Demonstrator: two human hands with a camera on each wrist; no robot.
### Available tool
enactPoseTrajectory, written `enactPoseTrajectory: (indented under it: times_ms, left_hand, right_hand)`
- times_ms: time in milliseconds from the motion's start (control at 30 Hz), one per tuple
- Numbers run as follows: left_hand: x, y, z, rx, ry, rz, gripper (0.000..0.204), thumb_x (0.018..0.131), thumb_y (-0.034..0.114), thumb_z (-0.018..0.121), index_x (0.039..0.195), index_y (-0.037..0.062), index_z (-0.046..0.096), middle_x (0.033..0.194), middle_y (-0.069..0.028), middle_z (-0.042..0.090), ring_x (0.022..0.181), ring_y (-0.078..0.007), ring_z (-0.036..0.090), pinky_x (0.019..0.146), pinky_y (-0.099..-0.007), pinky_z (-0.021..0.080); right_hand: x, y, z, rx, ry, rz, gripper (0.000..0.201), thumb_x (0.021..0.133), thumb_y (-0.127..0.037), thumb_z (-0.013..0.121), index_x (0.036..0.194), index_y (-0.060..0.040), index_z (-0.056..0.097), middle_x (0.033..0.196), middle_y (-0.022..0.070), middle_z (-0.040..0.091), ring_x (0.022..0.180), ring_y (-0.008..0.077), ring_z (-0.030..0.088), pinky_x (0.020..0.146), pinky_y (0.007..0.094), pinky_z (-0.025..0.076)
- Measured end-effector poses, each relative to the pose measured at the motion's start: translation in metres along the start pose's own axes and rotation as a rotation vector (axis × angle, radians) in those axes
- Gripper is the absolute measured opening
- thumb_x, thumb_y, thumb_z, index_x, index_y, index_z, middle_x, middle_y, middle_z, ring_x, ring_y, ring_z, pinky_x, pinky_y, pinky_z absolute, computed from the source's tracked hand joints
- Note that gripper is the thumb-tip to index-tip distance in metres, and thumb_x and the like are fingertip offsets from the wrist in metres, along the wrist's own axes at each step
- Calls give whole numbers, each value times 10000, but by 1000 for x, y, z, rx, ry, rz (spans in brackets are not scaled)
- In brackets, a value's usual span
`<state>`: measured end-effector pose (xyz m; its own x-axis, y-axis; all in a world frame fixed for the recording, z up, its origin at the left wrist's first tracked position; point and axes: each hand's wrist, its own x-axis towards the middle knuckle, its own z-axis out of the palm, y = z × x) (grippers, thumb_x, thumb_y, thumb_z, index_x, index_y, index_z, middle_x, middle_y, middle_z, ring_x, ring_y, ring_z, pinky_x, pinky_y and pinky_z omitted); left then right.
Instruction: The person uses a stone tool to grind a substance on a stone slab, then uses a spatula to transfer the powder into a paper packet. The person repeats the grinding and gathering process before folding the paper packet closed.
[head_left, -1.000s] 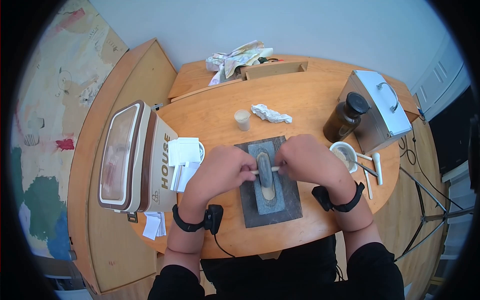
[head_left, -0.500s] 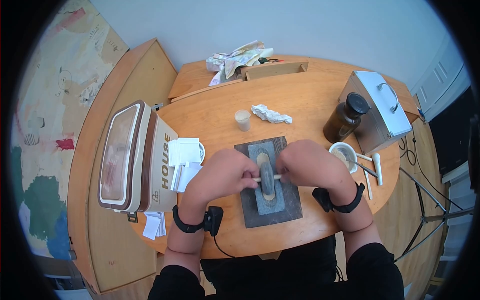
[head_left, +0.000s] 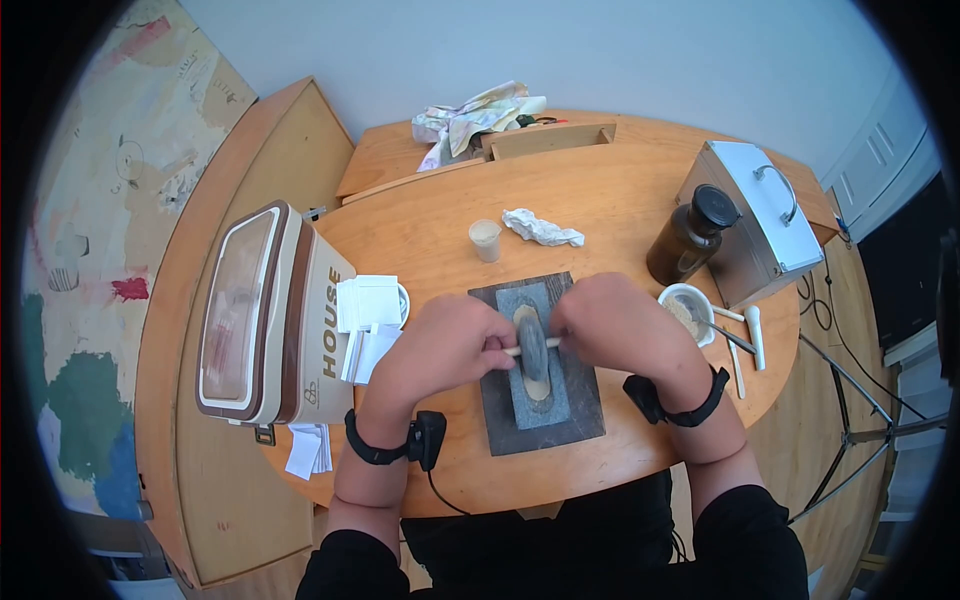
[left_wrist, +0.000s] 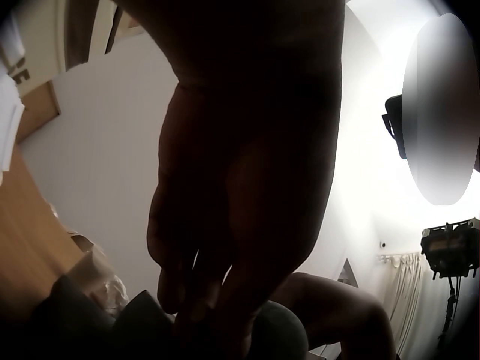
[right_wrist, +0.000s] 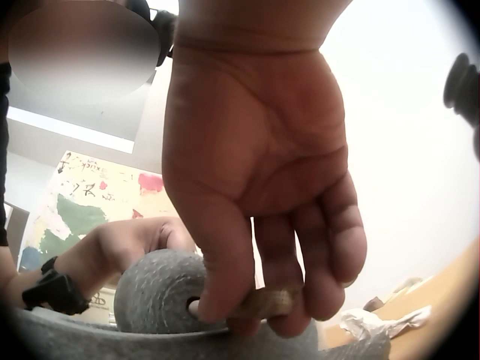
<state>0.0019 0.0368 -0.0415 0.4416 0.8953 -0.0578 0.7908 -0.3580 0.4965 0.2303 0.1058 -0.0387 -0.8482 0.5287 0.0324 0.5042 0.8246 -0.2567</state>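
A grey stone grinding wheel (head_left: 533,352) stands upright in the long groove of a grey stone trough (head_left: 559,405), with tan powder (head_left: 538,388) along the groove. A light wooden rod passes through its centre. My left hand (head_left: 455,335) pinches the rod's left end, while my right hand (head_left: 618,322) grips the right end. In the right wrist view, the thumb and fingers of the right hand (right_wrist: 262,172) close around the handle (right_wrist: 270,302) right beside the wheel (right_wrist: 157,292). The left wrist view is dark; there the left hand (left_wrist: 244,172) hides its own grip.
Under the trough lies a dark mat (head_left: 590,425). Beyond it stand a small cup (head_left: 485,240) and crumpled tissue (head_left: 540,228). To the right are a white bowl (head_left: 700,300), a brown jar (head_left: 685,240) and a metal case (head_left: 760,220). A cream box (head_left: 325,330) and white papers (head_left: 368,303) sit left.
Both hands have rolled the wheel along the groove, first toward the body, then part of the way back. Their hold on the rod stays the same.
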Motion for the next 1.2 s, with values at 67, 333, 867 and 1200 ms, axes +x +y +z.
enactPoseTrajectory:
  times_ms: [67, 333, 867, 1200]
  left_hand:
    - [2, -2, 1, -22, 135, -52, 157, 762, 176, 854, 853, 74, 777, 767, -87, 736, 716, -276, 691, 668, -375, 527]
    - [4, -1, 0, 32, 189, -48, 150, 755, 164, 854, 842, 67, 780, 768, -98, 735, 750, -282, 695, 679, -390, 528]
    - [-1, -3, -1, -41, -20, -16, 182, 753, 182, 871, 858, 59, 789, 773, -106, 739, 721, -265, 715, 664, -350, 536]
    - [5, -4, 0, 23, 238, -77, 148, 751, 163, 855, 834, 71, 775, 782, -88, 747, 747, -273, 697, 684, -382, 530]
  right_hand:
    - [5, 1, -2, -23, 0, 25, 74, 751, -117, 755, 804, -66, 754, 763, 152, 690, 798, 361, 694, 717, 455, 550]
    - [6, 1, -2, -40, 29, 42, 66, 764, -116, 752, 805, -65, 746, 802, 145, 702, 822, 352, 696, 722, 454, 550]
    - [0, -1, -7, 35, -155, -33, 72, 755, -145, 768, 797, -87, 766, 751, 143, 696, 772, 354, 692, 686, 440, 544]
    - [9, 4, -8, -6, 17, 62, 91, 768, -134, 762, 830, -68, 769, 774, 162, 699, 785, 364, 692, 723, 460, 550]
